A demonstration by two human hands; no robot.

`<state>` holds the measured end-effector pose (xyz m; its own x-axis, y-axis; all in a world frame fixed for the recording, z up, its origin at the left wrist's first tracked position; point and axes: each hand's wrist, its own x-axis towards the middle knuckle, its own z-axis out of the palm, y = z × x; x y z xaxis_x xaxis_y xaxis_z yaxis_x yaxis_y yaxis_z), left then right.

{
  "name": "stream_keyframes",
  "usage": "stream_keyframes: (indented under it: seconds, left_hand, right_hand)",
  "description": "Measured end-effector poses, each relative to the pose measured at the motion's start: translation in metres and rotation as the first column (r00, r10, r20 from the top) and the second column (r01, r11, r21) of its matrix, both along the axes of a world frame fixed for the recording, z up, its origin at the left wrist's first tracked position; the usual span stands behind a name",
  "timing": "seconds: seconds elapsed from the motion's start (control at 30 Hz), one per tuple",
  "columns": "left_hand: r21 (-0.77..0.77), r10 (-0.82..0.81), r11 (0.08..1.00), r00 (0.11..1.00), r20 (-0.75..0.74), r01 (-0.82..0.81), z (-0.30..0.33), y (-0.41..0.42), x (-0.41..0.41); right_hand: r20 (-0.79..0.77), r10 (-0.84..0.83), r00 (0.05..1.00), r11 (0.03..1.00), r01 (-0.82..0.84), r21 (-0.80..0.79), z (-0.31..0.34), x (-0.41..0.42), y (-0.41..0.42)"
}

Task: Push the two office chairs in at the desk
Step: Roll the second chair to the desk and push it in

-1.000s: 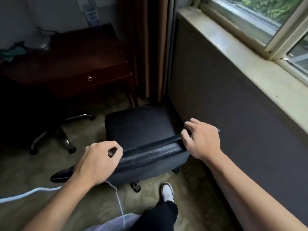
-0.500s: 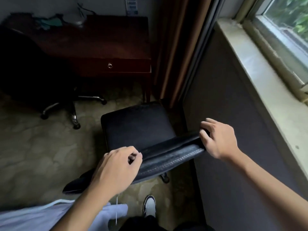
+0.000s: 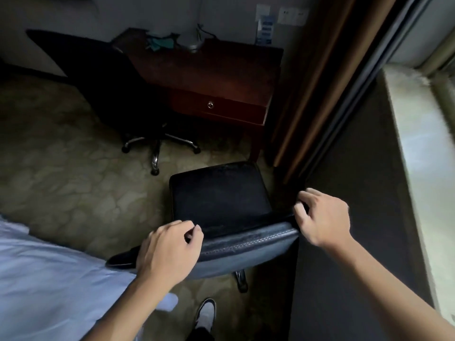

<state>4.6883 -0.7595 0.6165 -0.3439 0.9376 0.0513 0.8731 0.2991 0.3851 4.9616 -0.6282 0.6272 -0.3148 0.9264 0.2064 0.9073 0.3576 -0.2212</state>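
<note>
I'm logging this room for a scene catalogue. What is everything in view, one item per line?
office chairs: 2, black; near chair held by its backrest, far chair at the desk's left part
desk: 1, dark red-brown wood, against far wall
drawer knob: 1, metal, desk front
curtain: 1, brown, right of desk
window sill: 1, pale, far right
bedding: 1, pale blue, lower left
shoe: 1, white, bottom centre
left hand: on backrest top
right hand: on backrest's right corner
</note>
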Motion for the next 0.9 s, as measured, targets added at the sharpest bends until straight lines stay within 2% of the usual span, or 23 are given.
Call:
stream_keyframes:
  seconds: [0.23, 0.4, 0.63, 0.77, 0.9]
  left_hand:
    - [0.143, 0.117, 0.984, 0.99, -0.082, -0.105, 0.006, 0.018, 0.03]
    - [0.225, 0.154, 0.965, 0.986, -0.07, -0.134, 0.013, 0.038, 0.016]
    - [0.199, 0.162, 0.97, 0.983, -0.09, -0.142, 0.019, 0.08, -0.019]
    - [0.183, 0.134, 0.976, 0.988, -0.077, -0.119, 0.018, 0.118, -0.033]
    - [0.098, 0.163, 0.983, 0.985, -0.048, -0.158, 0.016, 0.157, -0.06]
  right_hand:
    - [-0.008, 0.046, 0.999, 0.998, -0.046, -0.039, 0.01, 0.008, 0.04]
    - [-0.023, 0.047, 0.999, 0.999, -0.048, -0.012, 0.005, -0.001, 0.05]
    - [-0.125, 0.077, 0.989, 0.996, -0.071, 0.051, 0.008, -0.032, 0.082]
    - [-0.076, 0.044, 0.996, 0.999, -0.042, 0.028, 0.007, -0.045, 0.121]
    - [-0.092, 0.049, 0.995, 0.999, -0.047, 0.014, 0.004, -0.067, 0.15]
